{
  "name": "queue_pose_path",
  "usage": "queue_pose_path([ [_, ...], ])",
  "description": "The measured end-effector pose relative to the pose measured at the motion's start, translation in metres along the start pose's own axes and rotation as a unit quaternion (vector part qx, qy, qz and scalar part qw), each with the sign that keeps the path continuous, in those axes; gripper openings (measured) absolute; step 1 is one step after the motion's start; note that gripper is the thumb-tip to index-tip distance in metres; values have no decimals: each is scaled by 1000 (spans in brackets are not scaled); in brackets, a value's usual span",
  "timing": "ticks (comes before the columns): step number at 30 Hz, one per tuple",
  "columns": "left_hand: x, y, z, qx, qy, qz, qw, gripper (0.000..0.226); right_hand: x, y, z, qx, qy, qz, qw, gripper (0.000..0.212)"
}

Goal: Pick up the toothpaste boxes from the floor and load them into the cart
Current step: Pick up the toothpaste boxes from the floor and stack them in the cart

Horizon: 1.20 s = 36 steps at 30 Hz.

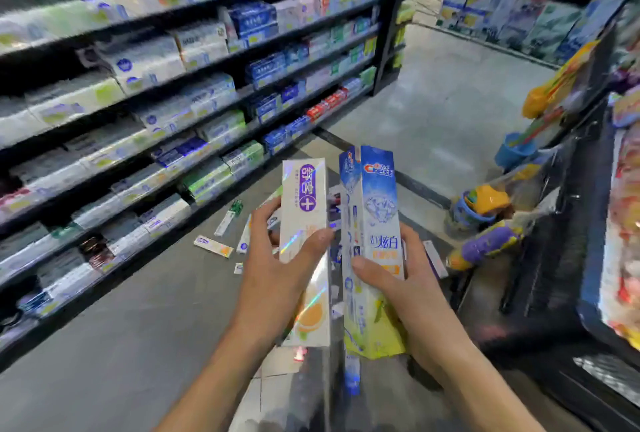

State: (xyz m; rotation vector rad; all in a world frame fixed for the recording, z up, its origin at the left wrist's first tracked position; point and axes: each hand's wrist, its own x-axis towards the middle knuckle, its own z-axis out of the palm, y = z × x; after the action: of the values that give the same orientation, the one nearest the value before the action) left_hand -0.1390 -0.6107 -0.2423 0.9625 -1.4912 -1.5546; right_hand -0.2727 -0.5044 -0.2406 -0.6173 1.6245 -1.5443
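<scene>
My left hand (277, 258) grips a white holographic toothpaste box (304, 209) with a purple label and an orange picture, held upright. My right hand (398, 279) grips a blue and white Crest toothpaste box (379, 203), with a second blue box (349, 189) pressed against its left side. Several more toothpaste boxes lie on the grey floor beyond my hands, among them a white and orange one (213, 246) and a white and green one (228, 218). A dark cart (554, 258) stands at the right, blurred.
Long black shelves (173, 102) stocked with toothpaste run along the left. The right side holds a display of colourful packages (623, 223) and hanging mops and buckets (485, 209). The grey aisle floor (450, 112) stretches ahead.
</scene>
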Motion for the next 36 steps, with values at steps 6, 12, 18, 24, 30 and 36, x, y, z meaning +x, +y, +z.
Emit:
queue_pose_path([
  [6,-23,107,-81,-22,111,42,993,54,-29,-103,90,-17,-120,-61,991,73],
  [12,-52,149,-159,-8,305,83,949,63,-40,-143,188,-59,-243,-170,953,83],
  [18,-130,159,-215,18,528,96,844,60,-63,-137,281,-64,-454,-183,870,84],
  [24,-248,152,-233,9,725,62,685,55,-136,-108,355,-75,-651,-141,742,88],
  [30,-354,122,-241,-10,839,43,542,67,-234,-46,400,-86,-776,-52,623,89],
  [36,-446,77,-281,-63,879,28,472,75,-326,20,446,-145,-818,-48,555,92],
])
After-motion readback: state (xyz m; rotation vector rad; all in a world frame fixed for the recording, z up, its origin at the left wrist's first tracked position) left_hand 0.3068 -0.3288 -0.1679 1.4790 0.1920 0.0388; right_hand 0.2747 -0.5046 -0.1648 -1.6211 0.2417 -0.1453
